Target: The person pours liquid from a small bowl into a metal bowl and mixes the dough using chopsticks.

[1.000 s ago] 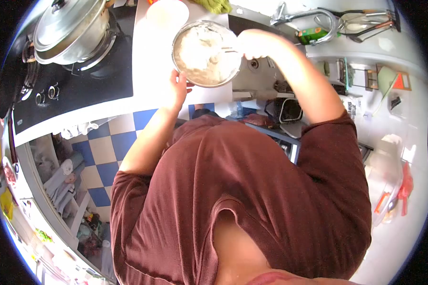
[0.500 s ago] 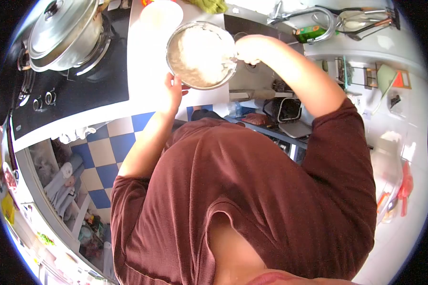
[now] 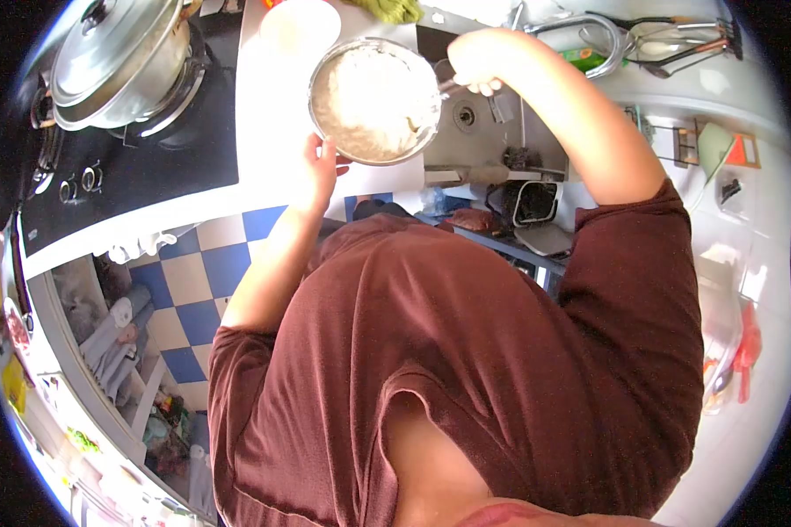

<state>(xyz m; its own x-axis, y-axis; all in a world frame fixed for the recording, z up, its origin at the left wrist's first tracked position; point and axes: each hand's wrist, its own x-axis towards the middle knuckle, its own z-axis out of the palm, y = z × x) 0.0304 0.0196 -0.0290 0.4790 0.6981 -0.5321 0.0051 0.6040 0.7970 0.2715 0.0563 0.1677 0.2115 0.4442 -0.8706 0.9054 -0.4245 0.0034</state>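
Observation:
A round metal bowl (image 3: 387, 162) of white, floury mixture (image 3: 369, 101) stands on the white counter, in the upper middle of the view. My left hand (image 3: 323, 167) is closed on the near left side of its rim, with the thumb on top and fingers underneath. To the bowl's right, my right hand (image 3: 482, 66) is closed around the handle of a thin stirring utensil (image 3: 449, 86). The utensil reaches over the right rim; its working end is buried or washed out by glare, so its exact kind is unclear. A pale round plate or bowl (image 3: 299, 26) lies just behind.
On the black stove (image 3: 176, 167) at left sits a large lidded pot (image 3: 127, 75). A sink (image 3: 501, 132) with a curved faucet (image 3: 615, 44) is right of the bowl. Cooking tools (image 3: 677, 44) lie behind it, and a green cloth (image 3: 391, 9) lies at the back.
My right hand has moved right and slightly up, away from the bowl's rim, showing more of the utensil's handle. The mixture's surface has shifted. My left hand stays on the rim.

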